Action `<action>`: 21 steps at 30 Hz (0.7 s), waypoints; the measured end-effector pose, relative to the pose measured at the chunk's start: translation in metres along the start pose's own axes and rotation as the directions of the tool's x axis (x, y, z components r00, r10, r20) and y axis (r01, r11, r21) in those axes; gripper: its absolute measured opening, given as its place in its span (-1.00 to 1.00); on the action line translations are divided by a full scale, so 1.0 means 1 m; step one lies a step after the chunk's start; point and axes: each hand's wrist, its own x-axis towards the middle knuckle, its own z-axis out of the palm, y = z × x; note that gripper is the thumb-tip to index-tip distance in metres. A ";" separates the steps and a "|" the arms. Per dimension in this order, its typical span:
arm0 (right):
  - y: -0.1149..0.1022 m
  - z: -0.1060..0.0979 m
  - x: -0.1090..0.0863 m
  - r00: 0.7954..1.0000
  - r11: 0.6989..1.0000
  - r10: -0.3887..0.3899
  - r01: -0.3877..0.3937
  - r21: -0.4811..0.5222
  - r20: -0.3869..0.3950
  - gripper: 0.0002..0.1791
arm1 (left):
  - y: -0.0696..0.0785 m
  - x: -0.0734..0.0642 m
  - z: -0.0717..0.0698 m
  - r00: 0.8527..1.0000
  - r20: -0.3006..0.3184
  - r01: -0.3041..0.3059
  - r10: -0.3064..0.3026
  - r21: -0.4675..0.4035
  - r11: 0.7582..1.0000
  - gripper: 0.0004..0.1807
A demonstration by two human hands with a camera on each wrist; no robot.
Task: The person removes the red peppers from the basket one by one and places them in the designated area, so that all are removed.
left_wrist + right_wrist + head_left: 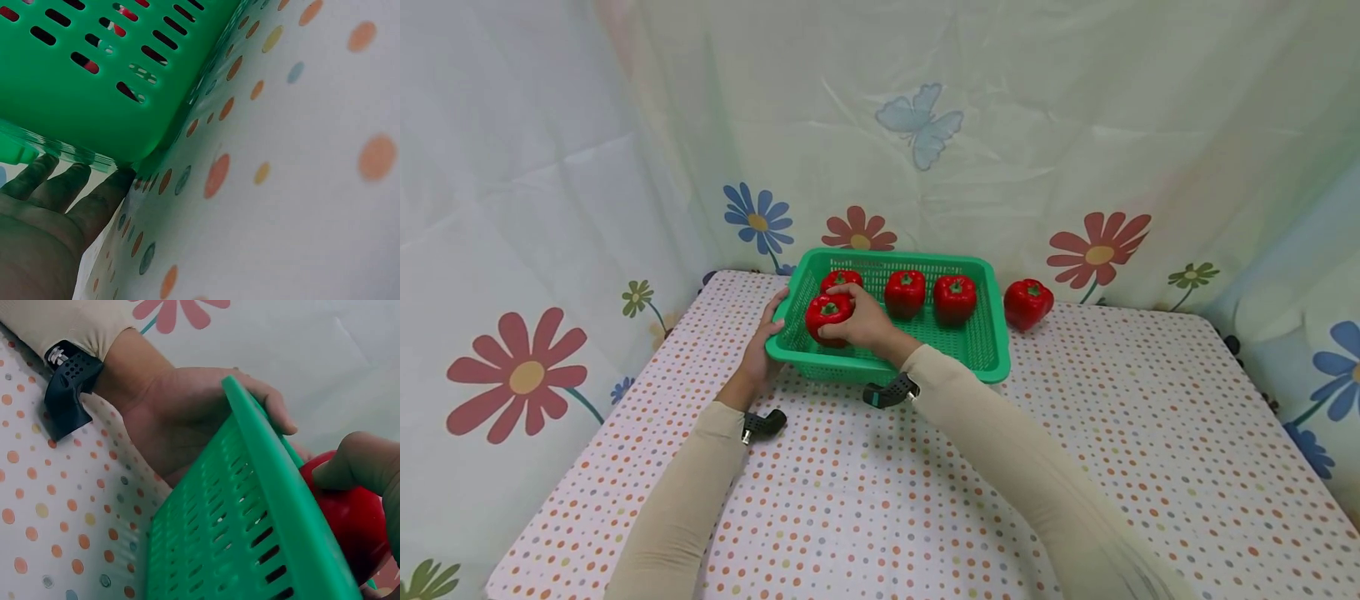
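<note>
A green plastic basket with slotted walls stands on the table. At its left end, my left hand holds the rim, the thumb over the edge. In the left wrist view, the fingers touch the basket's outer side below the rim. My right hand reaches over the near wall and grips a red bell pepper in the basket's left part, thumb on its near side. Just behind it sits another bell pepper, partly covered by the hand. Two more peppers, one in the middle and one farther right, lie inside.
Outside the basket, close to its right wall, one more red bell pepper lies on the table. A dotted cloth covers the table. Flower-printed curtains hang behind and at both sides.
</note>
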 end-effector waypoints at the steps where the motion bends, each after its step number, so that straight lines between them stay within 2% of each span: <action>1: 0.000 -0.001 -0.001 1.000 1.000 -0.001 0.001 0.014 -0.008 -0.29 | 0.000 0.000 0.000 1.000 -0.004 0.004 -0.004 0.005 1.000 -0.34; 9: -0.005 -0.021 -0.017 0.998 0.999 0.018 -0.016 0.031 -0.062 -0.29 | -0.002 0.000 0.001 1.000 -0.024 0.003 -0.003 0.017 1.000 -0.34; 21: -0.007 -0.069 -0.038 0.994 0.996 0.009 0.001 0.090 -0.108 -0.25 | -0.001 -0.001 0.000 1.000 -0.011 -0.015 0.015 0.001 1.000 -0.32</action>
